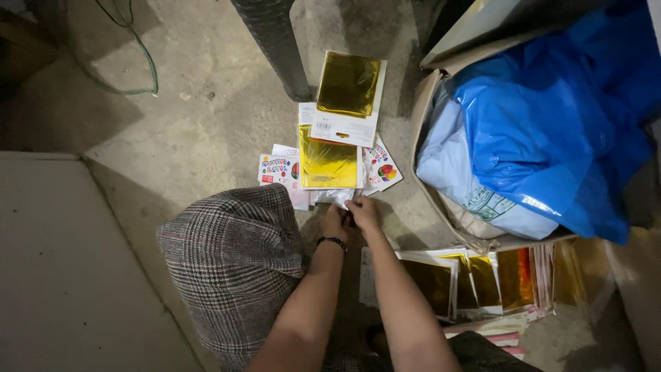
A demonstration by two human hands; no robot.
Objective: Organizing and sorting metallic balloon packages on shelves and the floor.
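Two hands (pixel 350 217) pinch a clear packet (pixel 333 198) below gold foil packs (pixel 329 164), cardboard box (pixel 428 103) alongside.

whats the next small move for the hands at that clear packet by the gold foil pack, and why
Probably lift the clear packet free of the pile. Both the left hand and right hand pinch its near edge, and it lies partly tucked under the gold foil pack on the concrete floor. Whether the grip is firm is hard to tell.

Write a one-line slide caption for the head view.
Both hands, left and right, pinch a clear packet beside gold foil packs on concrete floor.
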